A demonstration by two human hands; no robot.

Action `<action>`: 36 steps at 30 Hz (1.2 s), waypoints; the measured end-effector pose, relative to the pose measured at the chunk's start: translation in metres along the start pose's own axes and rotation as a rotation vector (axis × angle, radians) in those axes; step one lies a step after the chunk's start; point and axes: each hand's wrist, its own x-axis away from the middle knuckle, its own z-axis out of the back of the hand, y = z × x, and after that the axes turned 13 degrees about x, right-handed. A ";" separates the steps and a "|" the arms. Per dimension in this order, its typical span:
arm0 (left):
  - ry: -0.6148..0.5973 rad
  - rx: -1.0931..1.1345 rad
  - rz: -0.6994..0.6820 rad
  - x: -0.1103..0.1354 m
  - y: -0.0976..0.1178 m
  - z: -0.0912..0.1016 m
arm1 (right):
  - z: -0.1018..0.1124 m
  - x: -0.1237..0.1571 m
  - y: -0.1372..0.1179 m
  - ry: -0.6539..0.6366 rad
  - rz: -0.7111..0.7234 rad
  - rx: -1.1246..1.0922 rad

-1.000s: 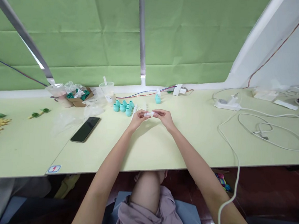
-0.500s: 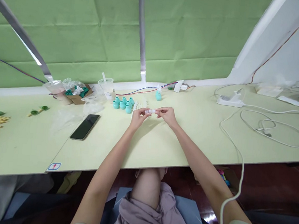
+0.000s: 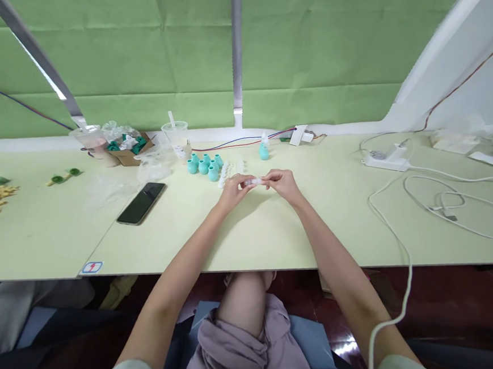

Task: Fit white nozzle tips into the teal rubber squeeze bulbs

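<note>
My left hand (image 3: 233,189) and my right hand (image 3: 284,184) meet over the pale green table (image 3: 268,232). Together they pinch a small clear-white plastic piece (image 3: 253,181) between their fingertips. Just beyond the hands lie several small white pieces (image 3: 230,169) in rows. Left of those stands a cluster of several teal bottle bodies (image 3: 205,166). One assembled teal bottle with a white tip (image 3: 264,149) stands upright farther back.
A black phone (image 3: 141,202) lies left of my left arm. A clear cup (image 3: 175,137), a cardboard box of teal parts (image 3: 126,145) and plastic bags sit at the back left. White cables (image 3: 432,205) and a power strip (image 3: 383,158) lie at the right.
Both hands stay pinched on the small piece, with only slight finger shifts. The camera has tipped a little, so the scene sits slightly higher and to the right.
</note>
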 end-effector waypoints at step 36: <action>0.600 0.091 0.061 -0.009 -0.043 0.056 | -0.006 -0.004 0.013 0.086 -0.246 -0.441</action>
